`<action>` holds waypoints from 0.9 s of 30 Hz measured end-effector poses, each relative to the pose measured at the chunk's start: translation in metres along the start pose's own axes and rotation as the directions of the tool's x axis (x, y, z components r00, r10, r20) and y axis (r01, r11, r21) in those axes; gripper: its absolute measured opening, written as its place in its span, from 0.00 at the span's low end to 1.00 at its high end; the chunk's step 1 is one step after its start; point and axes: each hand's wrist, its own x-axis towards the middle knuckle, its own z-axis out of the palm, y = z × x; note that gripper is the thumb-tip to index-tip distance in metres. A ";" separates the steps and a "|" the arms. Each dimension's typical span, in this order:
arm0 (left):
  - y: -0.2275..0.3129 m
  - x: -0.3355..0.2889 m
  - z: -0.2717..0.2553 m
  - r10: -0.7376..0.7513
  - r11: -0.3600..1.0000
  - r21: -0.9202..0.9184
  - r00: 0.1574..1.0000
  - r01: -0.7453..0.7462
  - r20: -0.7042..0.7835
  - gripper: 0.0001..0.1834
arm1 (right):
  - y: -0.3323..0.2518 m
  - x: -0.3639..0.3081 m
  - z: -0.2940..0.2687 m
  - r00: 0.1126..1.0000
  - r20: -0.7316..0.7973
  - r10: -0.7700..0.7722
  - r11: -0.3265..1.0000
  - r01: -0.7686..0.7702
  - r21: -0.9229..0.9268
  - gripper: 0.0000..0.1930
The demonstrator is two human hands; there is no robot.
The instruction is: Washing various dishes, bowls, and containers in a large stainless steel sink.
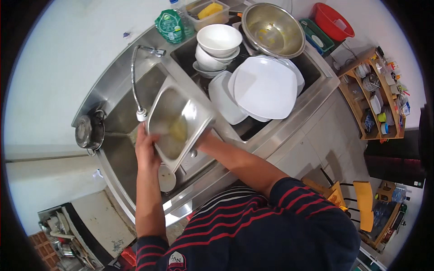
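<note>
As both hands (148, 147) flank it, the steel pan (168, 101) slants between.

"Bearing surface?"
"A stainless-steel sink unit (280, 128) with two basins."
"Left basin (121, 110)?"
"One pale round vessel (167, 179), near the front wall."
"Right basin (183, 56)?"
"Stacked white bowls (219, 39) beside overlapping squarish white plates (266, 88). A wide metal bowl (273, 31) sits at the far right; its exact support is hidden."
"Rear ledge (122, 72)?"
"A green packet (171, 27), a clear bottle (184, 20) just beside it, and a plastic tub (210, 20)."
</note>
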 end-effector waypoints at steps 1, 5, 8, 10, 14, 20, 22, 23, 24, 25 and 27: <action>0.002 0.013 0.027 0.106 0.994 0.038 0.994 -0.107 0.031 0.27 | 0.004 -0.012 0.006 0.985 -0.147 -0.087 0.994 0.096 0.056 0.09; 0.004 0.068 0.139 0.336 0.934 0.090 0.937 -0.345 0.094 0.27 | -0.024 -0.066 -0.088 0.985 0.133 -0.112 0.992 0.103 0.075 0.06; 0.001 0.111 0.240 0.388 0.849 0.319 0.907 -0.420 0.162 0.26 | -0.009 -0.093 -0.121 0.985 0.089 -0.150 0.960 0.123 0.253 0.04; -0.010 0.150 0.291 0.585 0.614 0.511 0.782 -0.601 0.217 0.25 | -0.001 -0.100 -0.146 0.984 0.046 -0.174 0.933 0.150 0.327 0.04; -0.046 0.221 0.346 0.758 0.384 0.489 0.570 -0.783 0.317 0.24 | 0.035 -0.117 -0.192 0.988 -0.099 -0.119 0.898 0.150 0.414 0.04; -0.083 0.262 0.397 0.461 0.675 0.540 0.859 -0.503 0.223 0.24 | 0.093 -0.187 -0.277 0.895 -0.182 0.408 0.649 -0.145 0.747 0.06; -0.095 0.282 0.388 0.573 0.522 0.633 0.785 -0.572 0.237 0.25 | 0.104 -0.202 -0.299 0.840 -0.130 0.527 0.551 -0.221 0.805 0.06; -0.098 0.281 0.396 0.565 0.526 0.637 0.792 -0.563 0.233 0.25 | 0.113 -0.209 -0.304 0.838 -0.120 0.532 0.545 -0.231 0.806 0.06; -0.098 0.278 0.404 0.493 0.549 0.670 0.841 -0.500 0.224 0.26 | 0.120 -0.214 -0.307 0.792 -0.172 0.586 0.491 -0.178 0.853 0.06; -0.096 0.274 0.405 0.420 0.565 0.703 0.884 -0.431 0.205 0.27 | 0.125 -0.216 -0.309 0.742 -0.212 0.637 0.437 -0.120 0.892 0.07; -0.094 0.293 0.382 0.328 0.551 0.754 0.924 -0.357 0.198 0.29 | 0.124 -0.210 -0.311 0.773 -0.190 0.606 0.424 -0.111 0.899 0.06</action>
